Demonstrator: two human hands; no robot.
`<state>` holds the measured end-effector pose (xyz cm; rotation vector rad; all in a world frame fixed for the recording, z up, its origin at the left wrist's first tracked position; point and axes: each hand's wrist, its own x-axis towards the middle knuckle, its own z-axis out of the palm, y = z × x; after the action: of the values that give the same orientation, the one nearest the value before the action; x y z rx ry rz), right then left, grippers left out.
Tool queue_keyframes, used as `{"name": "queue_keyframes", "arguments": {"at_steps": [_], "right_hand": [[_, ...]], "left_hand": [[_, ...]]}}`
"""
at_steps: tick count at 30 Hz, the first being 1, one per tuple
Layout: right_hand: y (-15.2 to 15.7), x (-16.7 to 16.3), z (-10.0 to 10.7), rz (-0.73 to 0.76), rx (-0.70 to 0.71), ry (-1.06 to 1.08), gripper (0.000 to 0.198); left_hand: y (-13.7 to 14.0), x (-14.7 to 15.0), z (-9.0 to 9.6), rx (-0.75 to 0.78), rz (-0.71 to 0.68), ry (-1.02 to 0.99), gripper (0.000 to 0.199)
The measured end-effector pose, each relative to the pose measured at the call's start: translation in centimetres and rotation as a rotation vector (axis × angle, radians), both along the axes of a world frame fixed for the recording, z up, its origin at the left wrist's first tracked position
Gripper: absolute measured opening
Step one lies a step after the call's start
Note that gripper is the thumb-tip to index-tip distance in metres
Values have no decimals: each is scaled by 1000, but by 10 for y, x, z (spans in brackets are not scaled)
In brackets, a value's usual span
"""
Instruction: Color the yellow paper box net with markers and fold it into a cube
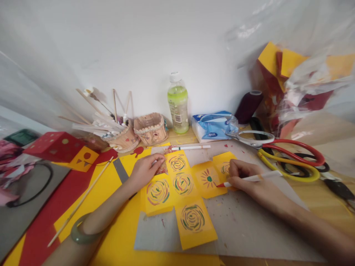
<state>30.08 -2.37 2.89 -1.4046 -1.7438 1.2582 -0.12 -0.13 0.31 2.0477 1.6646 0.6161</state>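
White and slim, a red-tipped pen (263,176) is pinched between the thumb and fingers of the right hand (247,170), its long axis nearly level, its tip pointed left over a yellow paper net (183,183). The net's longer row is laid left to right on a grey board (241,225). Left-hand (145,169) fingers are bunched together beside its far-left edge; whether anything is gripped cannot be told.
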Motion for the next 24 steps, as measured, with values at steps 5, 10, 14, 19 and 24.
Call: {"name": "queue_keyframes", "arguments": {"at_steps": [5,10,14,19,24], "right_hand": [[1,0,3,-79,8,28,24],[1,-1,9,-101,48,-13,25],[0,-2,8,-65,40,-15,27],[1,-2,3,-17,52,11,28],[1,1,2,-34,61,-17,26]], "left_hand": [[0,0,0,0,-6,-1,25],[0,-1,-1,15,-13,-20,25],[0,-1,-1,4,-9,-11,25],[0,0,0,20,-14,10,24],[0,0,0,0,-5,14,24]]}}
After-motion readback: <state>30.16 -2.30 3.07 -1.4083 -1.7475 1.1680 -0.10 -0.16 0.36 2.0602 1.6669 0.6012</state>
